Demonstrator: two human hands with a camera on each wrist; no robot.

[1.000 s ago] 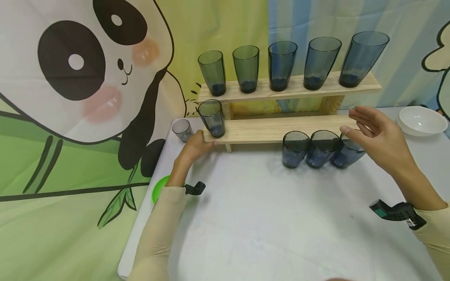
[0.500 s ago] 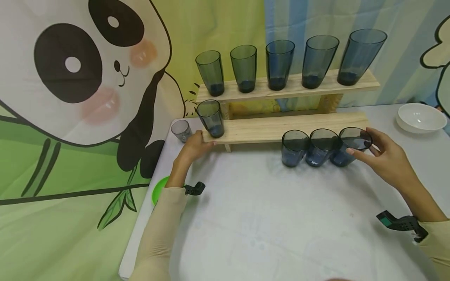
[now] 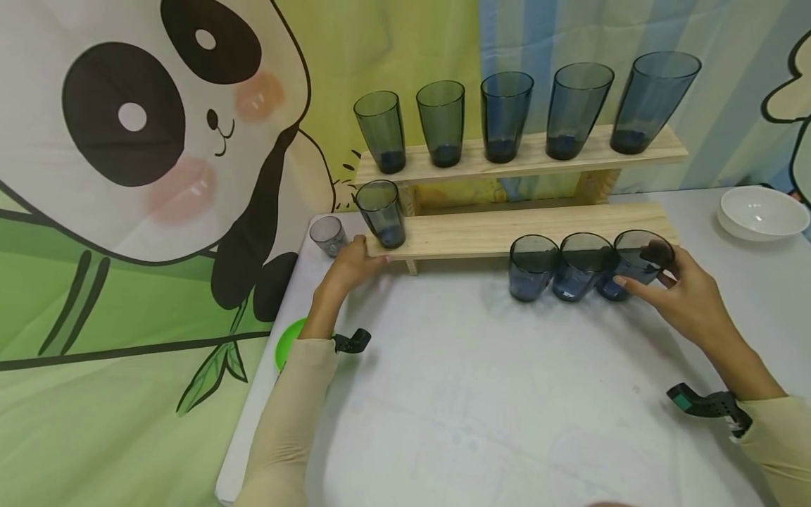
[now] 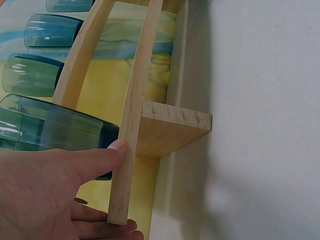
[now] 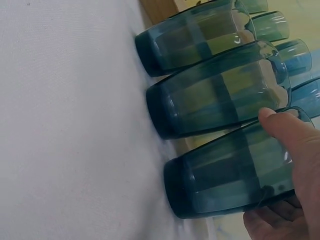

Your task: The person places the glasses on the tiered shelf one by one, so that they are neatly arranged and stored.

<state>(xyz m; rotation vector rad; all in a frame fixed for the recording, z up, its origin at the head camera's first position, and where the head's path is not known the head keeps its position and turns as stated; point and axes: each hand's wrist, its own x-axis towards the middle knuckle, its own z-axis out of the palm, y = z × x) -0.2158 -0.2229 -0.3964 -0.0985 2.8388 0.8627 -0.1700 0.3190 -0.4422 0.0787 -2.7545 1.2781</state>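
My right hand (image 3: 681, 292) grips the rightmost of three blue-tinted drinking glasses standing in a row before the wooden shelf. Its thumb lies on the near side of that glass (image 5: 230, 172) and the other fingers curl round the far side. The middle glass (image 3: 578, 271) and the left glass (image 3: 531, 274) stand close beside it. With my left hand (image 3: 350, 269) I hold the left end of the two-tier wooden rack (image 4: 127, 135), thumb on the lower board's front edge and fingers beneath. One glass (image 3: 383, 218) stands on that board, just above this hand.
Several matching glasses line the upper board (image 3: 472, 169). A small clear cup (image 3: 327, 237) stands left of the rack, a green dish (image 3: 286, 345) lies partly behind the left forearm, and a white bowl (image 3: 760, 218) sits at the back right of the white table (image 3: 469, 422).
My right hand has come down from above the rightmost glass and closed round it. The left hand has stayed at the rack's end.
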